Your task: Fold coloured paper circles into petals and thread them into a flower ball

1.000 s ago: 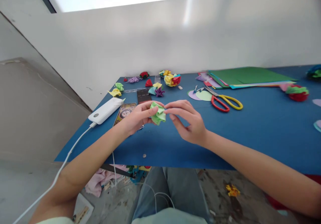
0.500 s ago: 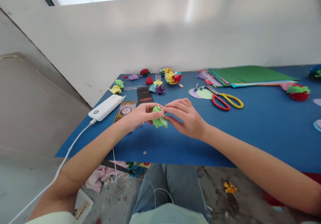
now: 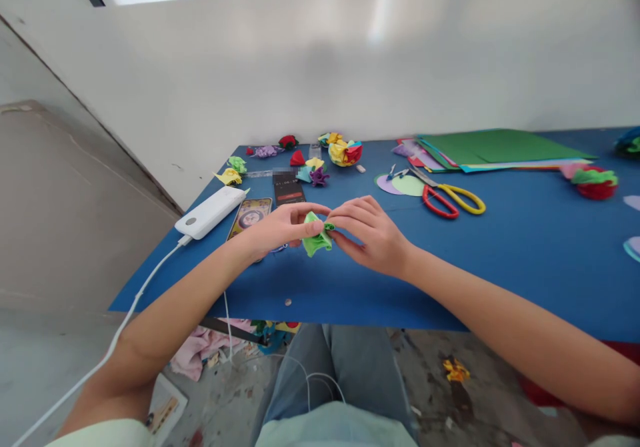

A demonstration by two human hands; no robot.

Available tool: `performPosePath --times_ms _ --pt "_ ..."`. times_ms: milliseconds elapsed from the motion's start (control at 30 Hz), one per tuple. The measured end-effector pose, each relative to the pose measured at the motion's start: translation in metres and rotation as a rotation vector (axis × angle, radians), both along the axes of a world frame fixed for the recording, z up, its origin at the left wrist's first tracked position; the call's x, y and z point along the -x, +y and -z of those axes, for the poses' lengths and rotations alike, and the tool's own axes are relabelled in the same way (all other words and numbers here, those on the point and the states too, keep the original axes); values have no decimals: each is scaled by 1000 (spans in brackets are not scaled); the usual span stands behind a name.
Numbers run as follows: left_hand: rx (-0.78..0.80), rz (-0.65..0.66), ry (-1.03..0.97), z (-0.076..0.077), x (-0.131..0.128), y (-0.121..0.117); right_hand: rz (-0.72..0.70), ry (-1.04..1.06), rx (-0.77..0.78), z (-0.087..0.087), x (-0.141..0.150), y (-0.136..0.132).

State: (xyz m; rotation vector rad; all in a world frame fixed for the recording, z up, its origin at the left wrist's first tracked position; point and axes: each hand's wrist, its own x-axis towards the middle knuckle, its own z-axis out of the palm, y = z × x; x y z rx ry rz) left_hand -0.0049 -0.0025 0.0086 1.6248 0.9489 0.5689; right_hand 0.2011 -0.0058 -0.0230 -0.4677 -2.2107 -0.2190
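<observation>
Between my hands, above the front part of the blue table, is a light green crumpled paper flower [image 3: 316, 243]. My left hand [image 3: 295, 225] pinches it from the left, with the thumb on its near face. The fingertips of my right hand [image 3: 369, 233] close on its gathered, twisted end at the right, which shows a darker green. Just past my left hand lie a phone with a picture on its screen [image 3: 250, 217] and a dark phone showing a timer [image 3: 289, 188].
On the blue table [image 3: 500, 267], scissors with red and yellow handles [image 3: 453, 200] lie by pale paper circles [image 3: 407, 185]. A stack of coloured paper [image 3: 505, 149] is behind them. Paper flowers [image 3: 345, 153] sit at the back. A white power bank [image 3: 211, 212] with a cable rests at left.
The green paper has turned slightly in my fingers and moved a little left, so its darker twisted end now shows by my right fingertips. Both hands keep their hold.
</observation>
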Motion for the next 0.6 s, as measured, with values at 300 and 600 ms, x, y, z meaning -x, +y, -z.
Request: performPosePath --times_ms 300,600 --pt "-894 -102 197 1 -11 -12 92 -104 -21 0 2 -1" --pt "-1183 38 268 2 -9 -13 141 -164 36 -2 5 -5"
